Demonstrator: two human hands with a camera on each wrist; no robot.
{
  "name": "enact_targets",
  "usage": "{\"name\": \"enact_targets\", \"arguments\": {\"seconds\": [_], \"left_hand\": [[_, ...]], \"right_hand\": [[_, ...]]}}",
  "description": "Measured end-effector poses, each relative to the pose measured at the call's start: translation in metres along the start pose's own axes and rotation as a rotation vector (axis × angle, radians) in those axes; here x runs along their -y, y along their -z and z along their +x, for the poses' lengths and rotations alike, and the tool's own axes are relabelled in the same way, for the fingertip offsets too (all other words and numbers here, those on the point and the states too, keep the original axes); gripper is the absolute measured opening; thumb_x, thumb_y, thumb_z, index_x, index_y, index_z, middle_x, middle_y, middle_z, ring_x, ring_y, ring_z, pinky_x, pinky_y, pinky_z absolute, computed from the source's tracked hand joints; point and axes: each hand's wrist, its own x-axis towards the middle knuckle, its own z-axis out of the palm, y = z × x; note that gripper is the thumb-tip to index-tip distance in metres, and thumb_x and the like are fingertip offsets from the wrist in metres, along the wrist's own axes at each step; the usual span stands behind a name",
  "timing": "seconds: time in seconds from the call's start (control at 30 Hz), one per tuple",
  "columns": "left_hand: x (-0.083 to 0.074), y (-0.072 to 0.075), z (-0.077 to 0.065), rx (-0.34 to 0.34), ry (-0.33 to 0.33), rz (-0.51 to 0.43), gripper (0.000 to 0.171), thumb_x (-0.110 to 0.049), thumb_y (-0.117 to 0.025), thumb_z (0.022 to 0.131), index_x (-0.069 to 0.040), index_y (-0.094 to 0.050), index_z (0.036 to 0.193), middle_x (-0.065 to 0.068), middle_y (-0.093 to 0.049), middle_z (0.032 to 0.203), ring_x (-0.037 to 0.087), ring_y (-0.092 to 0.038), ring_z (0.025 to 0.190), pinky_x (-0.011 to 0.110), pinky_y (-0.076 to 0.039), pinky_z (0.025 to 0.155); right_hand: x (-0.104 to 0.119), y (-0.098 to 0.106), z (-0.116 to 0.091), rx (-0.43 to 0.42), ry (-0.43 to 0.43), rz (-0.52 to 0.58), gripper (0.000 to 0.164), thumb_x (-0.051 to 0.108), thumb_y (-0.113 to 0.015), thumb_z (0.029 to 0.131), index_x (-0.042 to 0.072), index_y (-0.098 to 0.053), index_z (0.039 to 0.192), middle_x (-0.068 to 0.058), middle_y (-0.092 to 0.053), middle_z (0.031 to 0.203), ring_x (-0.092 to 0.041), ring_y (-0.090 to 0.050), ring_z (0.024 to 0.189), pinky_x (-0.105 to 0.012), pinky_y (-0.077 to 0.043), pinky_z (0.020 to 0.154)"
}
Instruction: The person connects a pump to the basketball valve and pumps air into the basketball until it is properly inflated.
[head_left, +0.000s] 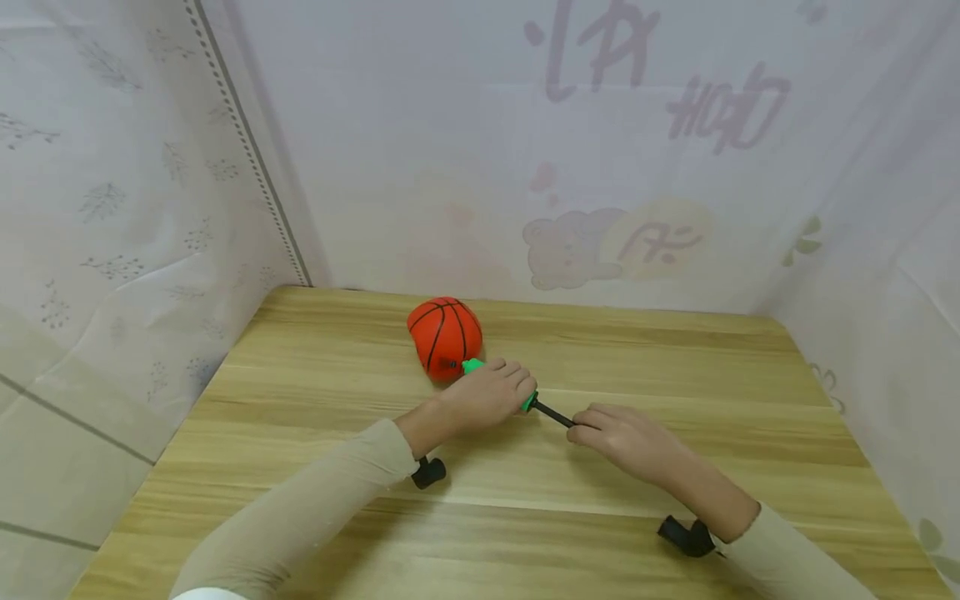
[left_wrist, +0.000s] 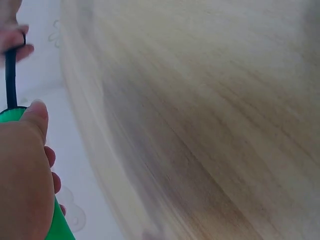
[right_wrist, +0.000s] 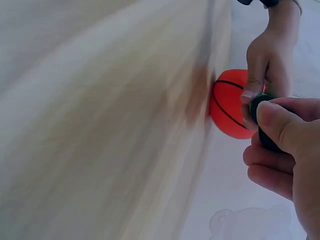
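Note:
A red-orange toy basketball (head_left: pixel 444 333) with black lines rests on the wooden table, its side visibly dented. The nozzle end of a green hand pump (head_left: pixel 472 365) meets the ball's lower right side. My left hand (head_left: pixel 491 393) wraps round the pump's green barrel, which also shows below that hand in the left wrist view. From the barrel a black rod (head_left: pixel 553 413) sticks out toward my right hand (head_left: pixel 626 437). In the right wrist view, thumb and fingers pinch the pump's black handle (right_wrist: pixel 270 142). The ball (right_wrist: pixel 232 105) lies beyond both hands there, partly covered by them.
The wood-grain table (head_left: pixel 337 400) has a back edge meeting a pale printed curtain (head_left: pixel 420 150). More patterned cloth (head_left: pixel 135 208) hangs on the left, and another sheet covers the right side. Black wrist camera mounts (head_left: pixel 686 537) hang under both forearms, close to the tabletop.

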Motion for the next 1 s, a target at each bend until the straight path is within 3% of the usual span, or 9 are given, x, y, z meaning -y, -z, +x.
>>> {"name": "enact_targets", "arguments": {"seconds": [0.1, 0.33, 0.5, 0.57, 0.63, 0.7, 0.8, 1.0], "left_hand": [[-0.001, 0.000, 0.000, 0.010, 0.013, -0.008, 0.028, -0.038, -0.049, 0.108, -0.011, -0.053, 0.115, -0.002, -0.058, 0.109, 0.014, -0.052, 0.100, 0.029, -0.045, 0.089], [-0.003, 0.004, 0.000, 0.031, 0.017, -0.033, 0.021, -0.031, -0.050, 0.108, -0.012, -0.053, 0.115, -0.002, -0.057, 0.110, 0.015, -0.052, 0.103, 0.030, -0.044, 0.091], [0.002, 0.004, 0.001, 0.018, 0.034, -0.033, 0.024, -0.036, -0.050, 0.107, -0.013, -0.052, 0.114, -0.003, -0.056, 0.111, 0.014, -0.052, 0.103, 0.029, -0.044, 0.091], [0.004, 0.004, 0.001, 0.021, 0.029, -0.031, 0.025, -0.038, -0.049, 0.108, -0.014, -0.051, 0.114, -0.003, -0.057, 0.112, 0.014, -0.052, 0.103, 0.029, -0.043, 0.090], [0.005, 0.004, 0.001, 0.026, 0.022, -0.020, 0.025, -0.038, -0.049, 0.108, -0.013, -0.051, 0.113, -0.003, -0.057, 0.113, 0.014, -0.052, 0.104, 0.029, -0.043, 0.090], [0.006, 0.004, 0.000, 0.026, 0.017, -0.014, 0.025, -0.037, -0.049, 0.108, -0.013, -0.051, 0.113, -0.003, -0.058, 0.114, 0.014, -0.053, 0.104, 0.029, -0.043, 0.090], [0.007, 0.004, 0.000, 0.018, 0.008, -0.011, 0.024, -0.036, -0.050, 0.107, -0.012, -0.052, 0.114, -0.002, -0.058, 0.115, 0.014, -0.053, 0.105, 0.029, -0.044, 0.090], [0.006, 0.003, 0.001, 0.008, 0.010, -0.002, 0.025, -0.036, -0.051, 0.107, -0.012, -0.052, 0.114, -0.002, -0.058, 0.111, 0.014, -0.052, 0.101, 0.030, -0.043, 0.088]], "right_hand": [[-0.004, -0.006, 0.015, 0.012, 0.004, -0.008, 0.024, 0.003, -0.081, 0.079, 0.011, -0.070, 0.099, 0.001, -0.069, 0.097, -0.012, -0.065, 0.085, -0.022, -0.055, 0.073], [-0.009, -0.016, 0.035, -0.010, 0.022, -0.034, 0.022, 0.006, -0.083, 0.079, 0.011, -0.071, 0.096, 0.001, -0.069, 0.094, -0.010, -0.065, 0.083, -0.020, -0.054, 0.073], [-0.008, -0.010, 0.021, -0.017, 0.003, -0.032, 0.021, 0.004, -0.080, 0.081, 0.010, -0.070, 0.098, 0.000, -0.068, 0.095, -0.011, -0.062, 0.080, -0.021, -0.053, 0.069], [-0.006, -0.005, 0.008, -0.018, -0.005, -0.014, 0.015, 0.004, -0.074, 0.087, 0.010, -0.070, 0.099, 0.000, -0.068, 0.096, -0.012, -0.062, 0.080, -0.022, -0.053, 0.069], [-0.003, 0.000, -0.005, -0.030, -0.010, -0.001, 0.008, 0.010, -0.061, 0.101, 0.011, -0.069, 0.100, 0.000, -0.068, 0.097, -0.013, -0.063, 0.081, -0.024, -0.055, 0.069], [0.001, 0.005, -0.017, -0.057, -0.005, -0.008, 0.026, 0.016, -0.045, 0.109, 0.011, -0.069, 0.098, 0.000, -0.068, 0.097, -0.013, -0.064, 0.081, -0.025, -0.055, 0.069], [0.005, 0.010, -0.029, -0.093, -0.001, -0.008, 0.045, 0.023, -0.028, 0.113, 0.012, -0.069, 0.097, 0.000, -0.069, 0.097, -0.014, -0.065, 0.083, -0.026, -0.056, 0.072], [0.002, 0.009, -0.022, -0.079, -0.008, 0.024, 0.045, 0.023, -0.028, 0.112, 0.012, -0.070, 0.099, 0.000, -0.069, 0.099, -0.014, -0.066, 0.084, -0.025, -0.056, 0.072]]}}
